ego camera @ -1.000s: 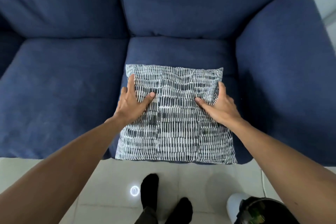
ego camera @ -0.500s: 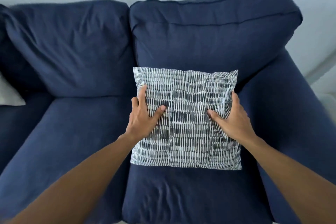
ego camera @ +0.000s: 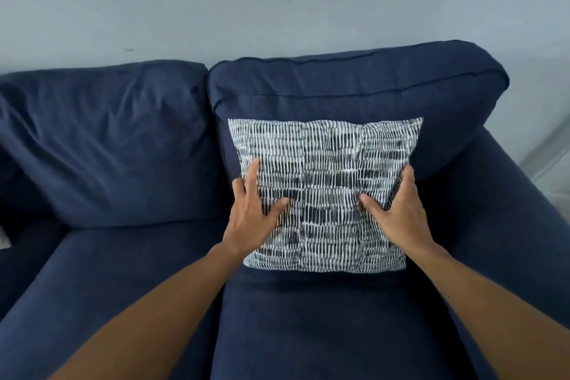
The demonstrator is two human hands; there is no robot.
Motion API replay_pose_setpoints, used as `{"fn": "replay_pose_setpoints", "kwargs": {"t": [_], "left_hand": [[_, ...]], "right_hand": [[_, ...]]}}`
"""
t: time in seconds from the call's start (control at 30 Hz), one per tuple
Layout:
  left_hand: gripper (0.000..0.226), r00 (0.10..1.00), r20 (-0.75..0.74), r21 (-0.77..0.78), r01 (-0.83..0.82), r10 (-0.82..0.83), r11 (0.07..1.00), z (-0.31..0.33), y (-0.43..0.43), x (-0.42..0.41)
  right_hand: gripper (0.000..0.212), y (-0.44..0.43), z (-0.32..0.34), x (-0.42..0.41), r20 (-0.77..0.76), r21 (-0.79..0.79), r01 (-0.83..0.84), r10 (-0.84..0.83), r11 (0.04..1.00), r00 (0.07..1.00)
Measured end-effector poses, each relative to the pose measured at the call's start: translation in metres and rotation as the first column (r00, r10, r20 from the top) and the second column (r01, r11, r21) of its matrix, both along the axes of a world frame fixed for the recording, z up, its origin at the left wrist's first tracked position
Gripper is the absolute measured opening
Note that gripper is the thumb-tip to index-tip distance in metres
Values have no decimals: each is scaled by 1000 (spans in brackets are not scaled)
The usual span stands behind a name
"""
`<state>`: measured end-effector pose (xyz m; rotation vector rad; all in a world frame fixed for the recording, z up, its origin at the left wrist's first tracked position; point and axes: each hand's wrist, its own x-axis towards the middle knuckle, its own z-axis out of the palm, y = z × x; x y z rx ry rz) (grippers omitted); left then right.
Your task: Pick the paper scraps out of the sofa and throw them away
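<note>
A black-and-white patterned throw pillow (ego camera: 327, 176) leans upright against the right back cushion (ego camera: 354, 86) of a dark blue sofa (ego camera: 123, 271). My left hand (ego camera: 254, 213) grips the pillow's left edge, thumb on its front. My right hand (ego camera: 398, 210) grips the pillow's right edge the same way. No paper scraps show anywhere on the sofa.
The sofa's right armrest (ego camera: 509, 210) rises beside the pillow. A left back cushion (ego camera: 101, 139) and left seat cushion fill the left side. A sliver of something pale (ego camera: 3, 239) sits at the far left edge. A grey wall (ego camera: 277, 3) stands behind.
Both hands have carried the pillow from the front of the seat cushion back and up against the right back cushion. The view has tilted upward; the floor and feet have dropped out of sight.
</note>
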<state>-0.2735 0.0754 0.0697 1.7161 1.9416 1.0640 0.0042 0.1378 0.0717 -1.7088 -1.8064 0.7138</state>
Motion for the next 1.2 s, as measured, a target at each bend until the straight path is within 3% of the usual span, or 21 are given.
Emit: {"fn": "replay_pose_setpoints", "kwargs": {"t": [0.33, 0.53, 0.73, 0.97, 1.2], "left_hand": [[96, 995, 20, -102, 104, -103, 989, -47, 28, -12], [98, 998, 14, -174, 65, -64, 982, -51, 30, -10], [90, 961, -277, -142, -43, 2, 989, -39, 23, -7], [80, 917, -399, -135, -56, -3, 989, 3, 4, -4], [74, 896, -440, -30, -74, 53, 997, 84, -25, 13]], "right_hand": [[107, 24, -51, -1, -46, -65, -30, 27, 997, 999], [108, 26, -52, 1, -27, -101, -55, 52, 993, 998], [111, 22, -46, 7, 35, -143, -118, 124, 983, 992], [109, 2, -9, 18, 205, -116, -177, 198, 977, 958], [104, -24, 79, 32, 332, -39, -195, 196, 980, 923]]}}
